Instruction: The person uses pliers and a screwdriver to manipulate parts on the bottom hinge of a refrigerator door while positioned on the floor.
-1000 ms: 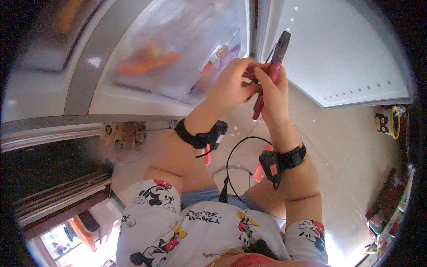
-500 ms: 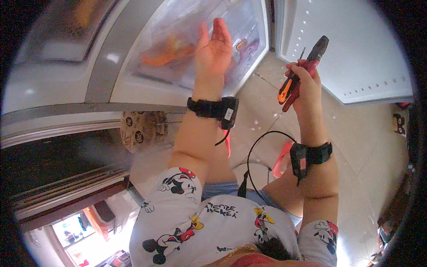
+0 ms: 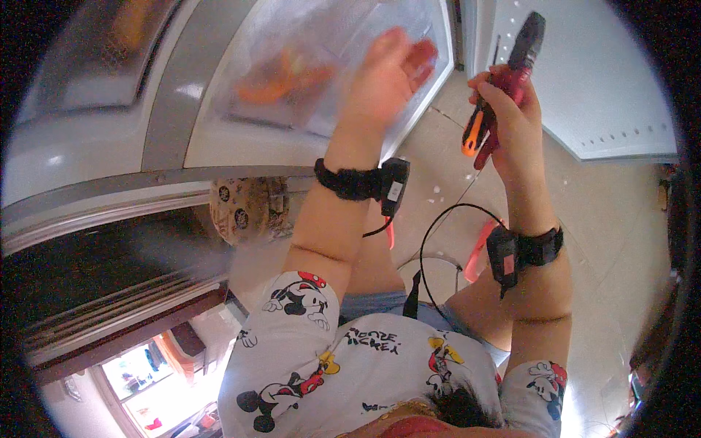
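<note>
My left hand is raised in front of an open, frosted white compartment with a cloudy front and an orange shape showing in it; motion blurs the fingers, so their grip is unclear. My right hand, beside a white door panel, grips red-handled pliers together with a tool that has an orange-and-black handle and a thin shaft, probably a screwdriver. Both wrists wear black strapped devices with a cable.
Below the compartment are a brown patterned round object and a dark recess. The tiled floor carries small white flecks, pink objects by my legs and a round-topped stool beneath me. A bright window shows at lower left.
My hands have separated. The left let go of the tools, rose open toward the compartment and now moves rightward in a blur. The right has moved right and up with both tools.
</note>
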Demonstrator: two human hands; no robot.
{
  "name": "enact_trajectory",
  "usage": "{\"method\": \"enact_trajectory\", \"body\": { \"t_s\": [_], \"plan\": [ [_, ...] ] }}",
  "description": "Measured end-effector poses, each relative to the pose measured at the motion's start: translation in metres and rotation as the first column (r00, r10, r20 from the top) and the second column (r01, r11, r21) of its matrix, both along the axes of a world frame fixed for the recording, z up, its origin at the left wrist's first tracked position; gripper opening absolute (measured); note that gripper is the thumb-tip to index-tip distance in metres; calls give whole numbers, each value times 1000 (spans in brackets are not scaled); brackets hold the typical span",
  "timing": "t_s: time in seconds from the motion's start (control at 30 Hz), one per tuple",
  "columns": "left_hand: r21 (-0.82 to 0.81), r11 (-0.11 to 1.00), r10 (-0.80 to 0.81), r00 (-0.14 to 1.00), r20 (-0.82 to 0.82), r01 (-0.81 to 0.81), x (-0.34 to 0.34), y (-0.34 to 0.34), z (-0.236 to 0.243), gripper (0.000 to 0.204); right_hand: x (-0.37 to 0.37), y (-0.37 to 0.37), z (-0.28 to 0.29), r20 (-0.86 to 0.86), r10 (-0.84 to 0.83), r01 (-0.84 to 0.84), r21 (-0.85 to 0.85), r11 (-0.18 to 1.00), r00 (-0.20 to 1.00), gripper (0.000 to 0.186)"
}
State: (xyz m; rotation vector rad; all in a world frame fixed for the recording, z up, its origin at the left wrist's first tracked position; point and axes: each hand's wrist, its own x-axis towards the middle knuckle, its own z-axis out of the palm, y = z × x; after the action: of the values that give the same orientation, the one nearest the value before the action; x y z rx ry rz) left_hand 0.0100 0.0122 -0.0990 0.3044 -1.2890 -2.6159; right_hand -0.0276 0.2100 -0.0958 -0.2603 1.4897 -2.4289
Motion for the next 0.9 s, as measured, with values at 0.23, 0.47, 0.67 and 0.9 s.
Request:
{"method": "enact_trajectory", "body": {
  "t_s": [0.23, 0.47, 0.67, 0.9],
  "plan": [
    [-619, 774, -133, 990, 49, 135, 24, 41, 15, 37, -6, -13, 5, -126, 125, -123, 22, 992, 984, 20],
    [-704, 708, -31, 999, 40, 50, 39, 36, 35, 43, -9, -24, 19, -106, 203, -200, 41, 979, 973, 21],
    [-176, 981, 57, 992, -113, -77, 44, 17, 67, 35, -11, -27, 10, 146, 144, -152, 46, 987, 979, 40],
    [98, 995, 1, 965, -262, 26, 13, 19, 41, 27, -18, -20, -15, 219, 211, -207, -44, 977, 953, 33]
  ]
}}
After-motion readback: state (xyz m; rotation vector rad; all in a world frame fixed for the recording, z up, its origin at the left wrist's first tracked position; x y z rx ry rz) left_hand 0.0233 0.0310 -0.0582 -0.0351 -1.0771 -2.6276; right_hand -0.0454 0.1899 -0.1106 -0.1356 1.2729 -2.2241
